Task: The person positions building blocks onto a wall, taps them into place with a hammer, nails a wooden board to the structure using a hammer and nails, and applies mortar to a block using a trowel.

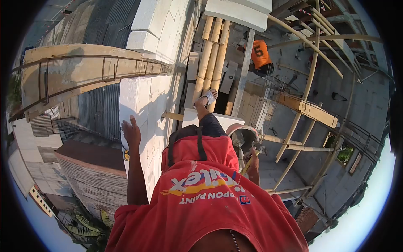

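Note:
My left hand [132, 133] is open, fingers apart, over the outer edge of the white block wall [145, 98]; I cannot tell whether it touches the blocks. A small yellow-and-black object [126, 155] shows beside my left wrist at the wall's edge. My right hand [253, 168] is closed around a hammer [259, 148] with a yellow handle, its metal head pointing forward. Just ahead of that hand stands a bucket [244, 136] with a grey, stained inside, partly hidden by my clothes and the hammer.
One of my feet [207, 98] is on bamboo poles [214, 63] laid lengthwise. A concrete beam with bare rebar [92, 69] juts out left. A person in an orange shirt [261, 54] is lower down on the right, near bamboo scaffolding [310, 80]. Rooftops [92, 172] lie below left.

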`<state>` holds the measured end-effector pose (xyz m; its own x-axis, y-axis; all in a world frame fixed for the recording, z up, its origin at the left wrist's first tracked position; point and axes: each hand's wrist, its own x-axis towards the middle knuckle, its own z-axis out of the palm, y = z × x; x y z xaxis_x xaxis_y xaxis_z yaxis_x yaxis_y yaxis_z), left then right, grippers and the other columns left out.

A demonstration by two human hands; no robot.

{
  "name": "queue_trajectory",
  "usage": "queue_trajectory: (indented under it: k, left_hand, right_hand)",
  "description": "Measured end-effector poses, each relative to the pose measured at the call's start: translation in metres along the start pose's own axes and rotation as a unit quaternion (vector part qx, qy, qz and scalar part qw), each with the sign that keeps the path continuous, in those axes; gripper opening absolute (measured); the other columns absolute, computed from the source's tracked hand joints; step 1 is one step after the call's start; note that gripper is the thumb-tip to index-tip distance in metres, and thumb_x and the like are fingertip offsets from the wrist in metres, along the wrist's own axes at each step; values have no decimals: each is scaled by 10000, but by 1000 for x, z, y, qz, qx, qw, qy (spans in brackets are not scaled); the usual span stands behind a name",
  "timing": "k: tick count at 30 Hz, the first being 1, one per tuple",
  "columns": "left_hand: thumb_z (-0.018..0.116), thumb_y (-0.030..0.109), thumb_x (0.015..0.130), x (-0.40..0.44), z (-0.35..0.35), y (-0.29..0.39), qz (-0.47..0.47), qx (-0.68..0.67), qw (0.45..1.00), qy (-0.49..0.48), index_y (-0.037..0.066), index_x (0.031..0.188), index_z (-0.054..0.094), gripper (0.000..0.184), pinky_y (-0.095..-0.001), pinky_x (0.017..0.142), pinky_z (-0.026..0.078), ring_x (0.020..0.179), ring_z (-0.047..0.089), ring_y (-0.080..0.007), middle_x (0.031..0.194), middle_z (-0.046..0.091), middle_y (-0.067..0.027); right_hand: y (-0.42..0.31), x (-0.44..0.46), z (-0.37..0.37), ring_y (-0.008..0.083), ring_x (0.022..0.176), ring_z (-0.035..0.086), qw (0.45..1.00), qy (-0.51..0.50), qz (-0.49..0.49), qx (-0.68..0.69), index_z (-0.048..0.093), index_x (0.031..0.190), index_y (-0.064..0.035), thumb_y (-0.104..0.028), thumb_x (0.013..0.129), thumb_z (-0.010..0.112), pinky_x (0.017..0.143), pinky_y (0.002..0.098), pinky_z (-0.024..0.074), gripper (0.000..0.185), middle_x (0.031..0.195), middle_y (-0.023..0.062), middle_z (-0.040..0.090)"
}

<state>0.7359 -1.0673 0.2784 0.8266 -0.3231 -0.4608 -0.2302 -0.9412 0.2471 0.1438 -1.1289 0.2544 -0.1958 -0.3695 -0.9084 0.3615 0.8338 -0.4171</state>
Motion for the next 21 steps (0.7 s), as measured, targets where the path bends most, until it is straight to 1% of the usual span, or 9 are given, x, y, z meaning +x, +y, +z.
queue_trajectory:
  k: [6,7,10,13,16,17,18,20,21]
  left_hand:
    - [219,670,1000,23,14,-2,-67,-77,993,-52,-111,1495,264,926,-482,1211,168,1472,193,-465,1552,244,-347]
    - [216,664,1003,24,16,-3,-70,-86,992,-55,-109,1494,270,917,-481,1212,167,1473,189,-466,1551,244,-348]
    - [218,646,1012,16,14,11,-68,-52,994,-67,-114,1490,277,900,-483,1216,152,1479,163,-467,1549,227,-363]
    - [226,643,1015,24,26,-4,-48,-35,995,-77,-140,1483,257,913,-476,1220,137,1484,133,-470,1547,205,-380]
    - [231,653,1011,16,15,27,-97,-35,992,-78,-175,1469,236,946,-469,1221,132,1483,120,-480,1539,188,-400]
    - [232,643,1016,21,27,0,-46,23,995,-84,-202,1455,222,952,-465,1221,138,1478,129,-485,1527,183,-421]
    - [230,616,1028,16,11,35,-104,-39,990,-82,-200,1456,226,921,-471,1219,143,1477,137,-484,1523,175,-430]
    - [224,590,1038,21,28,-11,-49,45,994,-92,-196,1458,229,891,-466,1221,136,1483,132,-471,1535,175,-412]
    - [225,578,1042,14,25,-11,-43,35,994,-94,-187,1463,231,873,-462,1224,126,1488,129,-460,1544,178,-396]
  right_hand:
    - [-88,17,75,74,584,397,995,-2,-20,-99,486,759,-174,-331,948,680,571,258,343,313,663,-65,387]
    - [-101,27,78,106,605,467,992,-23,-18,-124,498,728,-155,-383,938,682,602,263,405,360,654,-32,436]
    - [-139,38,119,98,593,454,976,-45,-36,-211,503,737,-161,-386,946,668,600,257,392,349,650,-39,433]
    - [-177,50,174,82,592,429,954,-50,-65,-289,515,715,-162,-389,946,663,607,251,364,356,642,-51,429]
    - [-206,75,219,82,611,443,927,-77,-106,-352,547,714,-147,-403,945,660,627,255,366,362,654,-46,467]
    - [-217,87,236,83,620,452,918,-90,-126,-364,560,715,-140,-408,944,658,635,257,369,366,661,-44,483]
    - [-228,100,256,89,634,463,907,-97,-131,-389,571,725,-131,-416,942,658,651,263,377,369,670,-39,497]
    - [-246,127,290,99,661,487,881,-108,-133,-442,592,745,-113,-433,937,658,684,277,393,379,689,-30,524]
    - [-253,148,300,118,717,523,878,-125,-120,-446,610,769,-95,-448,927,665,727,296,408,390,721,-16,551]
